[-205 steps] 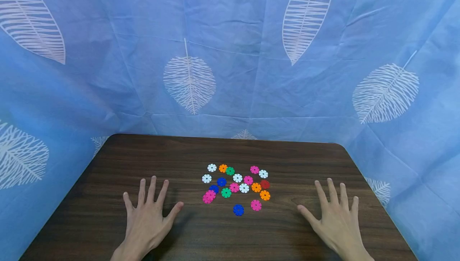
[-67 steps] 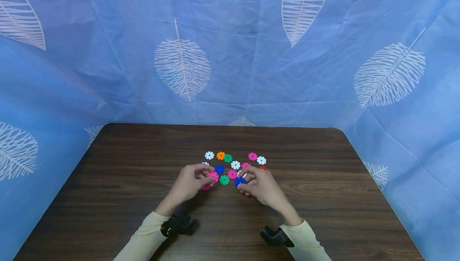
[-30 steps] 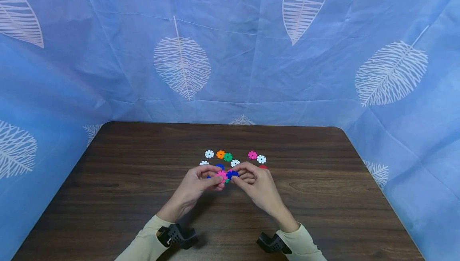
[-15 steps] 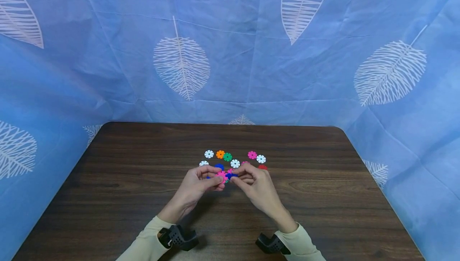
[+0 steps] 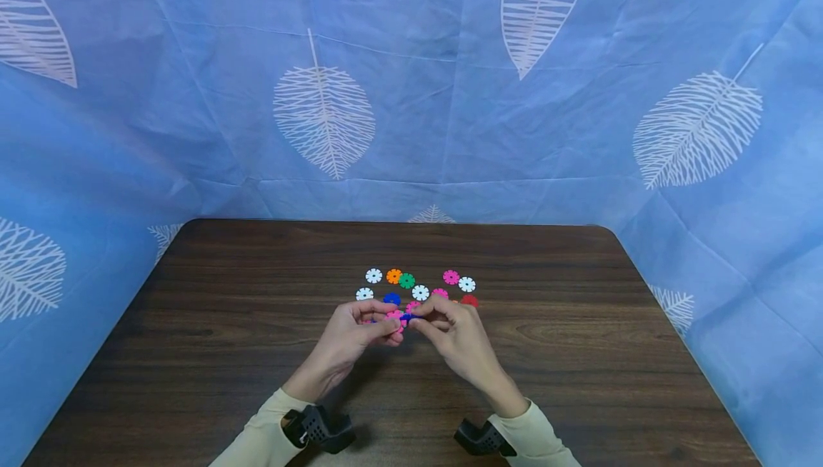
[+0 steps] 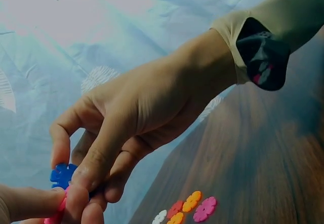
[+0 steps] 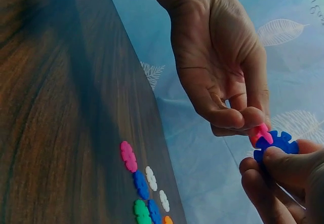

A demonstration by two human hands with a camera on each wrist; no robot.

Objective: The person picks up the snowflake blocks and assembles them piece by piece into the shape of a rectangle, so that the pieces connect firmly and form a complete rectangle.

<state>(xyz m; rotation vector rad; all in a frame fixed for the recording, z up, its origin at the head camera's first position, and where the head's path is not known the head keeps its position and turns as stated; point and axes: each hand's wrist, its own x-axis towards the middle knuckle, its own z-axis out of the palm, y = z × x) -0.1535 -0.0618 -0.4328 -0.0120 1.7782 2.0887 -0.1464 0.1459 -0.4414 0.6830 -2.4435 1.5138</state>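
Note:
My left hand (image 5: pixel 347 335) pinches a pink notched plastic disc (image 5: pixel 396 318) between thumb and fingers. Opposite it, my right hand (image 5: pixel 461 342) pinches a blue notched disc (image 7: pixel 278 145), turned almost edge-on in the head view. The two discs meet rim to rim, and in the right wrist view the pink one overlaps the blue one's edge at a notch. Fingertips hide part of both. The left wrist view shows the blue disc (image 6: pixel 63 175) beside the pink one, with my left thumb close below.
Loose discs lie on the dark wooden table (image 5: pixel 257 274) around and beyond my hands: white (image 5: pixel 421 293), orange (image 5: pixel 394 276), green (image 5: pixel 407 280), red (image 5: pixel 470 300) and others. A blue leaf-patterned curtain (image 5: pixel 411 131) hangs behind the table.
From lying spread on the table, both hands picked up a pink and a blue disc and brought them together. The blue disc has since turned from face-on to edge-on against the pink one.

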